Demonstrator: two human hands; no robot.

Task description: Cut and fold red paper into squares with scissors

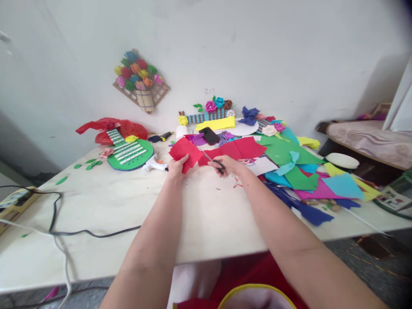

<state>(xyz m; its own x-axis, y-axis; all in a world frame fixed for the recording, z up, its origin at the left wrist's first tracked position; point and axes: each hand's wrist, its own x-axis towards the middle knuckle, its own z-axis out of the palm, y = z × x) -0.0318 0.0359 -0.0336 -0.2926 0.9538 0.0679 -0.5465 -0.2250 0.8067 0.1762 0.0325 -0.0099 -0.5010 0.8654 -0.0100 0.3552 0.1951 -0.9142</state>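
On the near side of both hands, the white tabletop runs toward the wearer, and to the left hand's near left a black cable and a white cable trail over it. Toward the near right of the right hand lie strips of dark blue paper.

The left hand pinches the lower edge of a piece of red paper, thumb on top, fingers nearly closed. The right hand curls around the dark handles of the scissors, their blades angled toward the left hand's paper; whether they bite into it is too fine to tell. Just left of the left hand rests a white glue gun, with a green guitar-shaped craft farther out.

Beyond the right hand stretches a longer red sheet; to that hand's right spread green paper and a white bowl. Past both hands sit a black phone and folded yellow paper. Farthest, up and left of the left hand, a bouquet of paper tulips hangs on the wall.
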